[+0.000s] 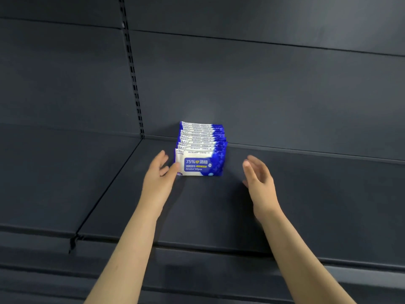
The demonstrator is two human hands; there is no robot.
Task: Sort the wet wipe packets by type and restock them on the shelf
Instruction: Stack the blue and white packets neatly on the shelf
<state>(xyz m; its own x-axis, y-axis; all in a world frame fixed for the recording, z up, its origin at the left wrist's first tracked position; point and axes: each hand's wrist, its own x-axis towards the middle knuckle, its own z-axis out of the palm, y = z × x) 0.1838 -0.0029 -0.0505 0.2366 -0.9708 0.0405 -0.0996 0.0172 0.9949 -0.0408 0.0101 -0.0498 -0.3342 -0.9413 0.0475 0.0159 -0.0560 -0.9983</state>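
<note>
One row of blue alcohol-wipe packets (200, 150) stood on the shelf (306, 194); left hand (161, 172) and right hand (258, 174) were spread, holding nothing; other types looked unstocked.

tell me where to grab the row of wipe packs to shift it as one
Squeeze the row of packs at its two short ends, one palm on the front pack's face and one behind the rearmost, probably. The packs stand upright, front to back, so end pressure keeps them together. The left hand touches the front pack's left edge; the right hand is open and apart from it.
</note>
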